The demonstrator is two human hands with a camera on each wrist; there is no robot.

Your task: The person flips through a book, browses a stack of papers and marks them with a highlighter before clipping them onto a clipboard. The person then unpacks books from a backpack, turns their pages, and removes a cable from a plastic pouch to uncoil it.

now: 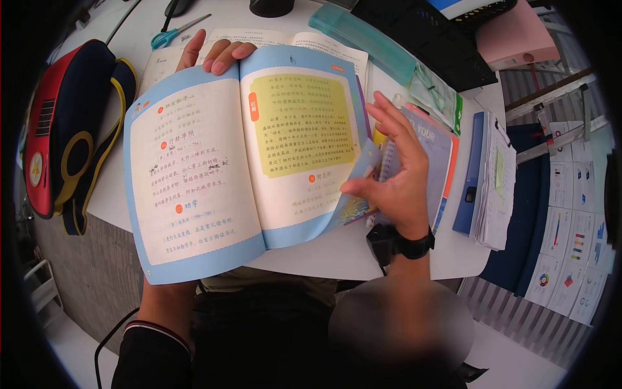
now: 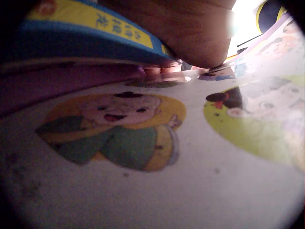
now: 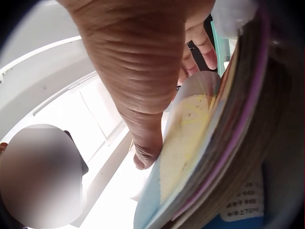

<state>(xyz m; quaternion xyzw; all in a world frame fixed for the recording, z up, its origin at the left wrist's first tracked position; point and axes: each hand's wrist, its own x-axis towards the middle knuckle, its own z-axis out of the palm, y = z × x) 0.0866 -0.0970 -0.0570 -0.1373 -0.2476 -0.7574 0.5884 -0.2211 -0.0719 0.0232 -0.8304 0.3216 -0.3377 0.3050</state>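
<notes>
An open book with blue page borders (image 1: 194, 175) is held up in front of the body. Behind it is the left hand (image 1: 223, 57), its fingers curled over the top edge near the spine. In the left wrist view, that hand (image 2: 190, 28) grips the book against its illustrated cover (image 2: 200, 176). The right hand (image 1: 402, 168) is at the book's right side, thumb at the bowed lower part of the right page, fingers spread and slightly bent. The right wrist view shows the right thumb (image 3: 147, 138) against the page (image 3: 183, 138), other fingers beyond it.
Another open book (image 1: 259, 35) lies behind, with scissors (image 1: 178, 31) beside it. A red and navy bag (image 1: 65, 129) is at the left. A teal case (image 1: 366, 45), a spiral notebook (image 1: 387, 159) and a blue clipboard with papers (image 1: 489, 181) lie to the right.
</notes>
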